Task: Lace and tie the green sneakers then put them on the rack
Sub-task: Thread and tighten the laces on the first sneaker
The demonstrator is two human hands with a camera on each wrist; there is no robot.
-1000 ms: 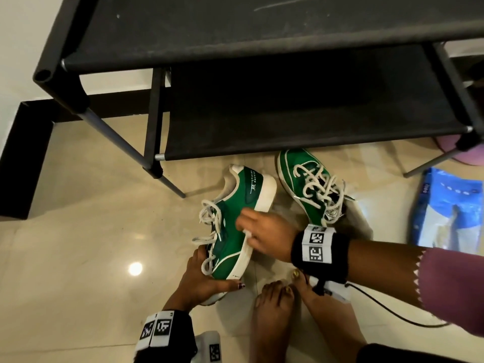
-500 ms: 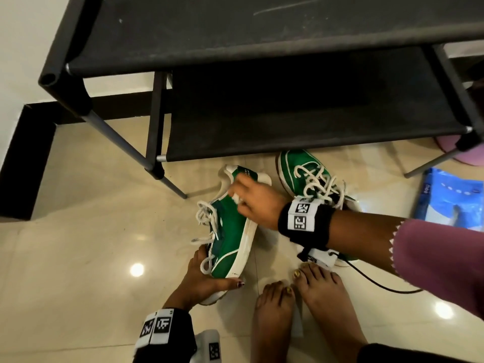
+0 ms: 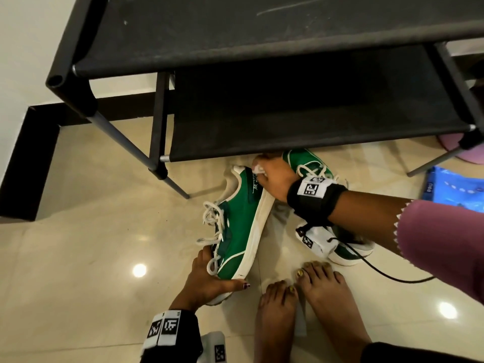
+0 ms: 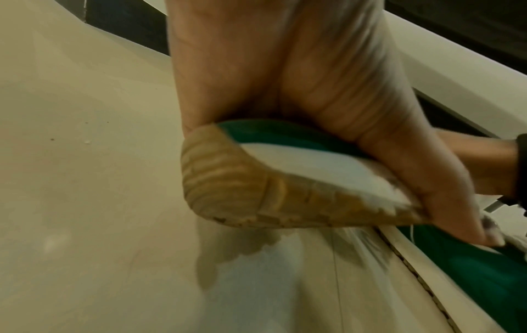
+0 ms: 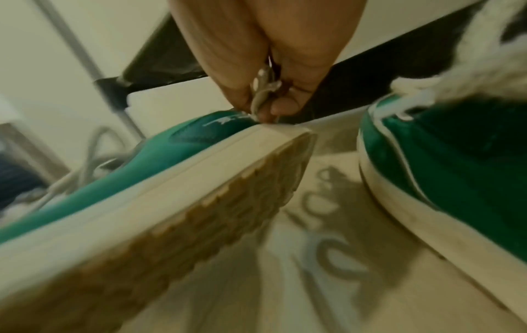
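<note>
One green sneaker [image 3: 241,226] with white sole and loose laces [image 3: 213,224] is tilted on its side on the floor, heel towards the rack [image 3: 288,142]. My left hand [image 3: 209,281] grips its toe [image 4: 299,157], thumb across the sole edge. My right hand [image 3: 275,176] pinches a small white wad [image 5: 263,90] against the heel [image 5: 228,121]. The second green sneaker [image 3: 306,159], laced, stands to the right, mostly hidden under my right wrist; its toe [image 5: 456,157] shows in the right wrist view.
The black two-shelf rack stands just beyond the shoes, its lower shelf edge above the heel. A blue bag [image 3: 455,187] and a pink object [image 3: 468,148] lie at the right. Bare feet [image 3: 277,310] stand near the shoes. A cable [image 3: 379,271] trails from the right wrist.
My right hand has slid with the white wad from the middle of the sole up to the heel, towards the rack. The left hand has kept its hold on the toe.
</note>
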